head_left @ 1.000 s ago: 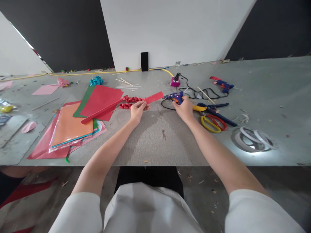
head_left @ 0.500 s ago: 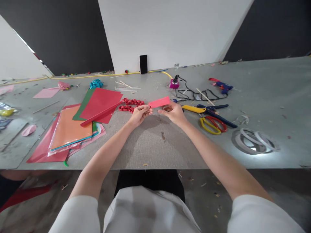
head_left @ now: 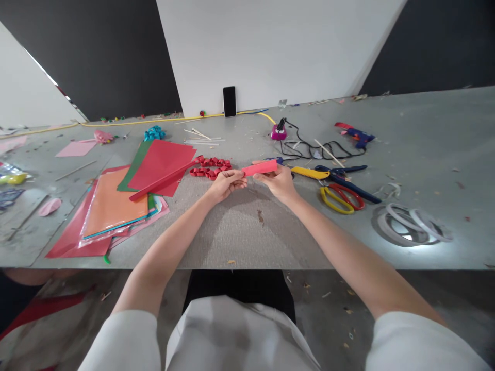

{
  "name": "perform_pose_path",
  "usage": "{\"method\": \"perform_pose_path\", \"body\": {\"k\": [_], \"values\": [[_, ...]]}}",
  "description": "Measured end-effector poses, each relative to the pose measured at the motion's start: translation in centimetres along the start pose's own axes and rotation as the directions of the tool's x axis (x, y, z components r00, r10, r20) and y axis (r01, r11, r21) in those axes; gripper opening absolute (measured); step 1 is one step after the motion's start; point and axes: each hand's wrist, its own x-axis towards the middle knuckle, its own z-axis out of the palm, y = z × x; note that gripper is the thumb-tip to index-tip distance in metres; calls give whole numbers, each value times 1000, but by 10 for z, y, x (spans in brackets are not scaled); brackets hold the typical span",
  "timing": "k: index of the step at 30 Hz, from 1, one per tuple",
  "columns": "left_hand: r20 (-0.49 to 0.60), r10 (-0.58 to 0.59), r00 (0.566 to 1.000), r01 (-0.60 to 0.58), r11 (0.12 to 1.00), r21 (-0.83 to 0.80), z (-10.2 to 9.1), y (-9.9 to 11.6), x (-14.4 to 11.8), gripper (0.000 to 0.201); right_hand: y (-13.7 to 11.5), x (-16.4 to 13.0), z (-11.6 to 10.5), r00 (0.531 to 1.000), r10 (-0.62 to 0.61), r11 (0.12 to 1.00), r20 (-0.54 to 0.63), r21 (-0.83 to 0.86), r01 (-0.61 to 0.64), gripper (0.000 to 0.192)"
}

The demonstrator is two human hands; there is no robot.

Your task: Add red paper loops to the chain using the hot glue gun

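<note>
While the left hand point(head_left: 226, 184) pinches one end, the red paper strip point(head_left: 260, 168) spans to the gripping right hand point(head_left: 279, 182).

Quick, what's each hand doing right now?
Left hand: closed on one end of the red paper strip.
Right hand: closed on the same strip, pinching it from the other side.

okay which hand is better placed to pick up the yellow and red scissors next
Right, probably. The right hand pinches one end of the short red paper strip, and the yellow-and-red scissors lie just to its right on the grey table. The left hand, at the strip's other end, would have to cross over.
</note>
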Motion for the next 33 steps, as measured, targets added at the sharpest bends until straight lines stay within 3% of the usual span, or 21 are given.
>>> {"method": "perform_pose_path", "body": {"k": [5, 10, 23, 33], "values": [[-44, 67, 997, -66, 997, 28, 3, -2, 2, 45, 8, 3, 1, 998, 40, 997, -52, 70, -36, 54], [5, 186, 983, -184, 966, 181, 5, -6, 0, 56, 13, 5, 0, 998, 62, 996, -15, 71, -61, 56], [-7, 310, 951, -290, 896, 336, 9, -10, 0, 36, 17, 5, -1, 997, 65, 997, 42, 30, -66, 51], [-6, 343, 939, -320, 882, 345, 5, -11, 2, 42, 11, 5, -2, 999, 45, 991, 29, 122, -48, 45]]}}
